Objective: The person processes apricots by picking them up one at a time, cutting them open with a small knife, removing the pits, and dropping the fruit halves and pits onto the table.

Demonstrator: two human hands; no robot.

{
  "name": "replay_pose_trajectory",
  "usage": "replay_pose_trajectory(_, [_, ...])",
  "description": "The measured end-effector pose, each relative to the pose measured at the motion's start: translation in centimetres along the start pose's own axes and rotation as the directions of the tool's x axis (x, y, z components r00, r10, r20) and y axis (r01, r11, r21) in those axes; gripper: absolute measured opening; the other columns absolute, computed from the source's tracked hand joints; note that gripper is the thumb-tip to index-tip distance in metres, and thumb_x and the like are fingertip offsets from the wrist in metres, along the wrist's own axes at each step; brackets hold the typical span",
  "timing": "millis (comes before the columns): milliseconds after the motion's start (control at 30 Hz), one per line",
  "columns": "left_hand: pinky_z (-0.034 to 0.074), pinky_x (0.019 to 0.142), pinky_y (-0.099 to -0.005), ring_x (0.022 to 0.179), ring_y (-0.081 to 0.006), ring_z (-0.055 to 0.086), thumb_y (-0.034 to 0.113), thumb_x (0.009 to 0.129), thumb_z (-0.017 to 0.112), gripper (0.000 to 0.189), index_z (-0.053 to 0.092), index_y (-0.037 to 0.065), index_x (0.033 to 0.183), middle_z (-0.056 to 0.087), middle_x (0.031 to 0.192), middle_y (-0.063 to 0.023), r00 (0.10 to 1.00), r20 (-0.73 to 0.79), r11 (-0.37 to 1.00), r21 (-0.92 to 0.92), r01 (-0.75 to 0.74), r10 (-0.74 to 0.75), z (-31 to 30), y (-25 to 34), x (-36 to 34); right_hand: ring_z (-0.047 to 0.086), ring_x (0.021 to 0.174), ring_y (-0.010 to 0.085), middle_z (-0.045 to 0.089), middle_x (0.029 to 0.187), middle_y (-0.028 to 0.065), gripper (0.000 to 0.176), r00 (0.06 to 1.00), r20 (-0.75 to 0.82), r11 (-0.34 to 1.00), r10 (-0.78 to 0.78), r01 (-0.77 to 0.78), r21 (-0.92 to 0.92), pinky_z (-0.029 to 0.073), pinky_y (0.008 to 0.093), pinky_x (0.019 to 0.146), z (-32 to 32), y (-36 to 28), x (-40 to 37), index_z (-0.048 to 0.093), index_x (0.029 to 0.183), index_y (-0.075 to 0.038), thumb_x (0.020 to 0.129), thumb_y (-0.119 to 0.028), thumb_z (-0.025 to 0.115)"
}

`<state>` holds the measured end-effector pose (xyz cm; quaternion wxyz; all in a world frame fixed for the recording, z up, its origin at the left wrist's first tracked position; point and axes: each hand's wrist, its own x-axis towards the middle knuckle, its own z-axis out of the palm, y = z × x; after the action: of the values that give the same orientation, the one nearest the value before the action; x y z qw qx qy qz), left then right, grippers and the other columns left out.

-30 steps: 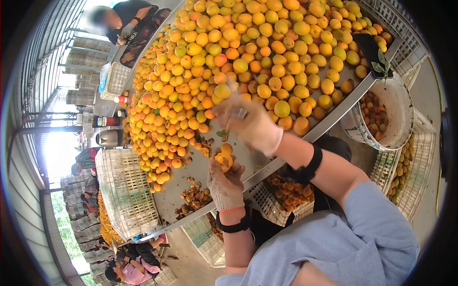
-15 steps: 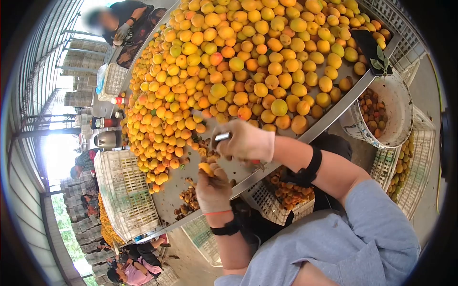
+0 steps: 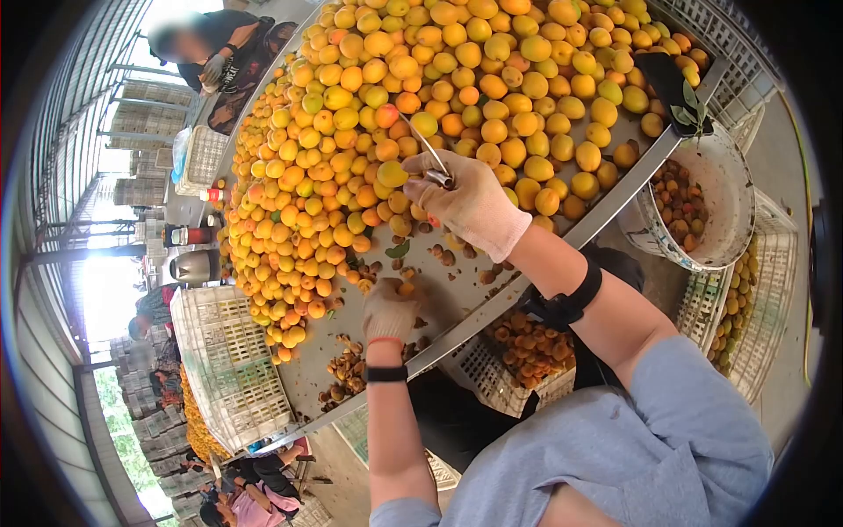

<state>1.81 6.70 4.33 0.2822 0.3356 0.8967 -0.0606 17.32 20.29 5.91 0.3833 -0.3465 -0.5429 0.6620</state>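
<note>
My right hand [image 3: 470, 200], in a pale work glove, is closed on a knife [image 3: 430, 147]; the thin blade points up and left over the heaped apricots [image 3: 351, 119]. My left hand [image 3: 389, 314], gloved too with a red band at the wrist, is low over the metal table near the pile's lower edge. Its fingers are smeared by motion, and a piece of apricot [image 3: 407, 287] shows at the fingertips; I cannot tell whether they grip it. Brown, shrivelled fruit scraps [image 3: 348, 367] lie on the table beside the left wrist.
At right stands a white bucket [image 3: 746, 206] with dark fruit inside. Below the table edge [image 3: 474, 323], a crate holds orange fruit halves [image 3: 533, 347]. A white plastic crate [image 3: 230, 360] leans at the table's left end. Another person [image 3: 230, 57] works across the table.
My hands have moved apart: the right, with the knife, went up and right over the apricots. The left dropped slightly from where it held a piece of apricot.
</note>
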Motion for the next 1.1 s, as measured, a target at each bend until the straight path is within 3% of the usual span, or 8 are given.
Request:
replay_pose_trajectory(200, [0.051,0.079,-0.0305,0.088,-0.0195,0.065,0.020,0.076,0.069,0.048,0.059,-0.003,0.117,0.069,0.095,-0.0148,0.876,0.096,0.808,-0.445,-0.388,0.473,-2.5,0.8,-8.8,0.051,0.059,0.0059,0.059,0.069,0.0016,0.034,0.992,0.042,0.982,0.116,-0.121,0.146,0.044,0.0231,0.054,-1.6,-3.5,-0.9,0.061,0.111,0.000,0.087,-0.023,0.065])
replay_pose_trajectory(267, [0.050,0.070,-0.0266,0.075,-0.0163,0.063,0.018,0.083,0.064,0.041,0.059,-0.002,0.118,0.067,0.082,-0.0092,0.848,-0.166,0.794,-0.296,-0.530,0.504,-2.3,0.5,-6.7,0.050,0.059,0.0047,0.059,0.068,0.0004,0.034,0.996,0.032,0.981,0.084,-0.088,0.170,0.043,0.0221,0.053,-1.4,-3.3,-1.2,0.061,0.111,0.001,0.087,-0.023,0.065])
replay_pose_trajectory(400, [0.043,0.055,-0.0233,0.063,-0.0122,0.057,0.025,0.088,0.061,0.035,0.062,-0.001,0.112,0.061,0.073,-0.0033,0.975,-0.220,0.634,-0.750,-0.191,0.034,-2.3,2.7,2.9,0.055,0.063,0.0080,0.063,0.073,0.0053,0.030,0.998,0.016,0.985,0.057,-0.058,0.161,0.047,0.0246,0.059,-0.9,-1.9,-1.0,0.062,0.108,0.002,0.086,-0.019,0.063])
replay_pose_trajectory(633, [0.045,0.052,-0.0252,0.058,-0.0114,0.056,0.024,0.083,0.066,0.033,0.062,0.000,0.106,0.062,0.075,-0.0046,0.940,-0.313,0.911,-0.333,-0.244,0.137,-0.3,5.6,5.3,0.050,0.057,0.0038,0.061,0.074,0.0001,0.025,0.995,0.077,0.997,0.065,-0.068,0.039,0.043,0.0206,0.052,-2.2,-2.6,-1.6,0.062,0.111,-0.003,0.088,-0.011,0.059])
replay_pose_trajectory(733, [0.051,0.056,-0.0271,0.062,-0.0145,0.061,0.014,0.081,0.069,0.036,0.059,0.000,0.113,0.064,0.082,-0.0067,0.939,-0.296,0.787,-0.530,-0.315,0.176,0.0,4.0,4.2,0.051,0.056,0.0056,0.061,0.072,0.0007,0.024,0.994,0.101,0.999,-0.038,0.035,0.037,0.044,0.0220,0.052,-1.8,-1.7,-1.3,0.063,0.109,-0.003,0.087,-0.011,0.058])
replay_pose_trajectory(800, [0.055,0.061,-0.0289,0.066,-0.0184,0.065,0.007,0.079,0.069,0.040,0.057,0.002,0.117,0.065,0.088,-0.0083,0.951,-0.257,0.153,-0.947,-0.284,0.172,-0.6,4.4,1.0,0.064,0.071,0.0207,0.066,0.078,0.0167,0.025,0.964,0.212,0.981,0.160,-0.130,-0.146,0.050,0.0306,0.067,-1.7,-3.0,-2.0,0.067,0.101,0.001,0.081,-0.012,0.060])
replay_pose_trajectory(900, [0.057,0.064,-0.0293,0.072,-0.0203,0.066,0.010,0.081,0.072,0.039,0.057,0.004,0.117,0.065,0.088,-0.0089,0.917,-0.233,-0.223,-0.961,-0.165,0.323,-1.5,1.8,-0.5,0.063,0.066,0.0227,0.065,0.072,0.0158,0.022,0.915,0.359,0.950,0.183,-0.070,-0.305,0.050,0.0323,0.065,-0.9,-2.4,-2.4,0.068,0.097,-0.001,0.079,-0.012,0.059])
replay_pose_trajectory(1100, [0.049,0.073,-0.0353,0.086,-0.0227,0.061,0.068,0.067,0.069,0.075,0.056,0.010,0.113,0.063,0.090,-0.0025,0.811,-0.402,-0.226,-0.915,-0.335,0.424,-1.1,-0.9,-1.9,0.065,0.069,0.0233,0.067,0.077,0.0115,0.017,0.845,0.532,0.923,0.064,0.153,-0.354,0.051,0.0324,0.067,2.0,0.0,-4.7,0.069,0.088,-0.003,0.074,-0.009,0.059])
